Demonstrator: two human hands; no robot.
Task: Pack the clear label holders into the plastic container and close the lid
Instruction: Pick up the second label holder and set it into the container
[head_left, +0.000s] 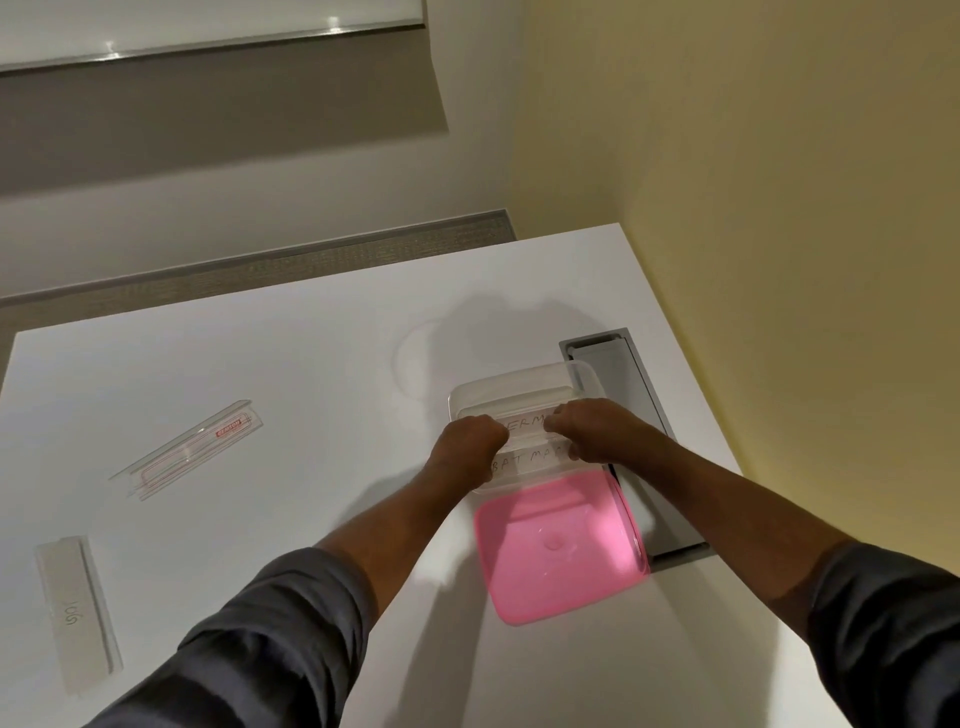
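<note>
While both hands, left hand (470, 441) and right hand (584, 431), pinch a label holder (524, 422) over the clear container (511, 389) at 1 o'clock, lower it flat, seemingly onto another holder (524, 460), pink lid (558, 545) waiting at 5 o'clock.

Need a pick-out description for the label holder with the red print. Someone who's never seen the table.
Start at the white table and look to its left half, well away from the clear container and pink lid where both hands work. Two label holders lie there; the one with red print is the farther one, lying diagonally. Its neighbour nearer the table's front edge is plain white with dark handwriting.
</note>
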